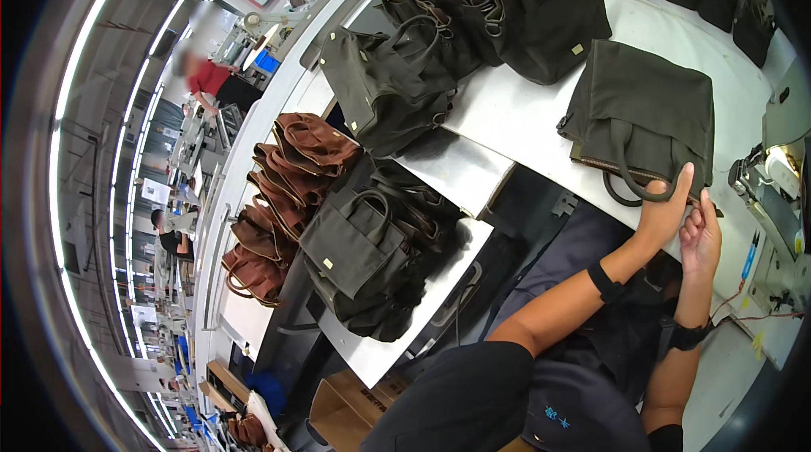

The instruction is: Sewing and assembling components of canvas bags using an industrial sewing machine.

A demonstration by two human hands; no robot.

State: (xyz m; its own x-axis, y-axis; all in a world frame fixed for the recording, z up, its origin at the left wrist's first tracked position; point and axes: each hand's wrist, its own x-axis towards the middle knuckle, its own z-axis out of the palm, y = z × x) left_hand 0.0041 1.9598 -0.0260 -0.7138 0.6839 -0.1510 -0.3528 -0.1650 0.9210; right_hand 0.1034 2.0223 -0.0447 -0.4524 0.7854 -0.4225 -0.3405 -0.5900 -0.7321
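Observation:
A dark olive handbag (650,106) lies on the white worktable at the right, its zipped opening and looped handles toward me. My left hand (663,211) grips the bag's near edge beside a handle, one finger stretched up over the fabric. Close beside it, my right hand (701,236) has its fingers curled in and holds the corner at the end of the zip. What exactly lies between its fingertips is too small to make out.
More olive bags (549,21) stand on the far table, another pile (355,258) at the left on a white board. Brown bags (287,173) are stacked behind. A sewing machine (777,173) and a blue-handled tool (749,259) are at the right. A cardboard box (346,410) sits below.

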